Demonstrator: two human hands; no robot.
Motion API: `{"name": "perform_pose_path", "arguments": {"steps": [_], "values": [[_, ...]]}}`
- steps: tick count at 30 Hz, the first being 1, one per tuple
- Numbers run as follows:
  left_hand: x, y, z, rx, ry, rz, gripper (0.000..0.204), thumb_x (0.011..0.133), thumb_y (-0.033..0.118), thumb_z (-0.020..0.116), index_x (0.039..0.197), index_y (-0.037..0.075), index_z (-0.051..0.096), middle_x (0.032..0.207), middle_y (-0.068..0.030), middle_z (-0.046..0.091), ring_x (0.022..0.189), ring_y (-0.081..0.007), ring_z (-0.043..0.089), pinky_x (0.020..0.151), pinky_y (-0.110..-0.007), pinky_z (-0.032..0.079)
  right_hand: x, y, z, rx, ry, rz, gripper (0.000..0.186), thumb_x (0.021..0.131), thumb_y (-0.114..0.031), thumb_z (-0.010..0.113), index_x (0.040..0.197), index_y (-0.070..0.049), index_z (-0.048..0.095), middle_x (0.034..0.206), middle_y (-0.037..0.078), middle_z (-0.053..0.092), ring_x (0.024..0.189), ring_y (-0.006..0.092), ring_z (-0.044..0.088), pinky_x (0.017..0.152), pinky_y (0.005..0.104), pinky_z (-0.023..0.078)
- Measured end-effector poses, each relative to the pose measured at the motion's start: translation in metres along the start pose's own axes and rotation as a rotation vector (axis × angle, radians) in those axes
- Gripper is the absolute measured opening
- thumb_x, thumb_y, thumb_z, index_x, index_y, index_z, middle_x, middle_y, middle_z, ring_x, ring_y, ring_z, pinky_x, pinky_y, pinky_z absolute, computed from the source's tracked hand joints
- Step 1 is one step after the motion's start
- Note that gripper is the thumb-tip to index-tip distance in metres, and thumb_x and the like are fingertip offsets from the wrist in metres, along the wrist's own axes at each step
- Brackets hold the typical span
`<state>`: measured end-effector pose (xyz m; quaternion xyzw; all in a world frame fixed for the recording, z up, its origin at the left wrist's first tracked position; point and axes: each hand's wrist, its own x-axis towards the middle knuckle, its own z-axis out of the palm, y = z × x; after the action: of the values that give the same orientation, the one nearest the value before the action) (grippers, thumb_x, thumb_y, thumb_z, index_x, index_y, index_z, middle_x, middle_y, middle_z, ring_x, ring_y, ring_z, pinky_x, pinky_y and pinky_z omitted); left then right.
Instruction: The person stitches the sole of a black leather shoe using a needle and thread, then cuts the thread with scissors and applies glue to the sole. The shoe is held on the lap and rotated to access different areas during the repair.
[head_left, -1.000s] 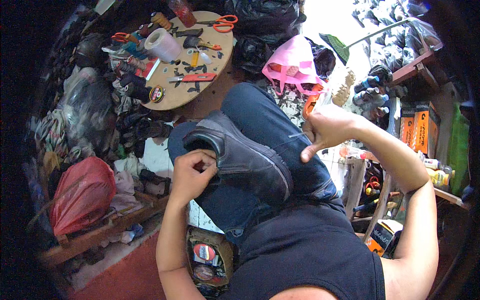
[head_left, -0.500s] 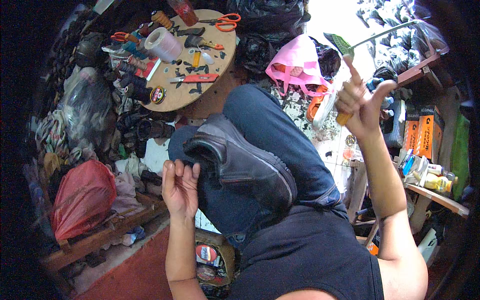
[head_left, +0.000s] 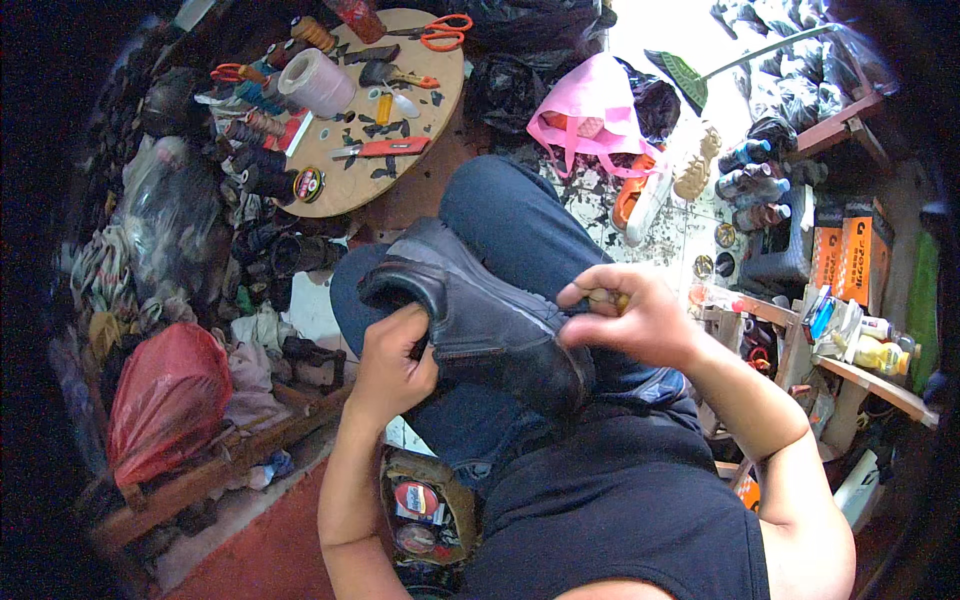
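Note:
A black leather shoe [head_left: 490, 310] lies on its side across my lap, over my dark jeans, with its grey sole edge facing up and away. My left hand [head_left: 395, 365] is closed at the near rim of the shoe's opening, fingers curled against the collar. Beside the sole edge at the toe end is my right hand [head_left: 640, 315], closed around a small tool's short yellow-brown handle [head_left: 607, 298]. The working end of that tool cannot be made out.
A round board [head_left: 440, 90] at the far left carries scissors [head_left: 446, 32], a thread cone [head_left: 318, 82] and a red-handled knife [head_left: 385, 148]. Beyond my knees are a pink bag [head_left: 590, 110] and an orange shoe [head_left: 632, 195]. Bottles [head_left: 755, 185] and orange boxes [head_left: 855, 260] stand right.
My right hand has come down from its raised place at the upper right to the shoe's sole edge, bringing the handled tool. My left hand has moved onto the shoe's collar.

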<state>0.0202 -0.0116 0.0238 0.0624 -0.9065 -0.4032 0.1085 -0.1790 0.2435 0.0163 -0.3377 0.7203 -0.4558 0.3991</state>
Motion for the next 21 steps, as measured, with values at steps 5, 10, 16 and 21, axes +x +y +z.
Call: {"name": "perform_pose_path", "arguments": {"steps": [5,10,16,21], "values": [[-0.002,-0.006,-0.004,0.075,-0.081,0.01,0.011,0.076,0.0,0.065,0.084,-0.004,0.058,0.079,-0.0207,0.058,0.072,-0.0438,0.061,0.065,-0.043,0.05,0.014,-0.021,0.018,-0.704,0.086,-0.165,0.075,0.071,-0.078,0.08,0.07,-0.004,0.064,0.07,0.014,0.067,0.07,0.036,0.07,0.067,0.0468,0.054],[-0.004,-0.01,-0.005,0.102,-0.095,0.0,0.014,0.074,0.003,0.067,0.082,-0.003,0.057,0.078,-0.0214,0.058,0.075,-0.0442,0.063,0.065,-0.047,0.05,0.028,-0.02,0.017,-0.595,-0.014,-0.133,0.072,0.071,-0.071,0.084,0.066,-0.004,0.059,0.062,0.015,0.06,0.064,0.0361,0.067,0.064,0.0473,0.051],[-0.001,-0.009,-0.009,0.286,-0.201,-0.02,0.017,0.073,0.007,0.068,0.086,-0.001,0.061,0.078,-0.0202,0.061,0.078,-0.0441,0.066,0.067,-0.049,0.053,0.027,-0.015,0.019,-0.499,-0.003,-0.111,0.07,0.07,-0.067,0.089,0.066,-0.004,0.058,0.062,0.015,0.06,0.062,0.0355,0.065,0.062,0.0471,0.049],[-0.002,-0.007,-0.014,0.414,-0.286,0.008,0.024,0.072,0.007,0.067,0.093,-0.003,0.061,0.092,-0.0218,0.062,0.086,-0.0456,0.064,0.076,-0.052,0.053,0.027,-0.014,0.016,-0.508,0.002,-0.106,0.07,0.07,-0.067,0.088,0.068,-0.004,0.06,0.063,0.013,0.061,0.063,0.0344,0.066,0.063,0.0456,0.05]]}}
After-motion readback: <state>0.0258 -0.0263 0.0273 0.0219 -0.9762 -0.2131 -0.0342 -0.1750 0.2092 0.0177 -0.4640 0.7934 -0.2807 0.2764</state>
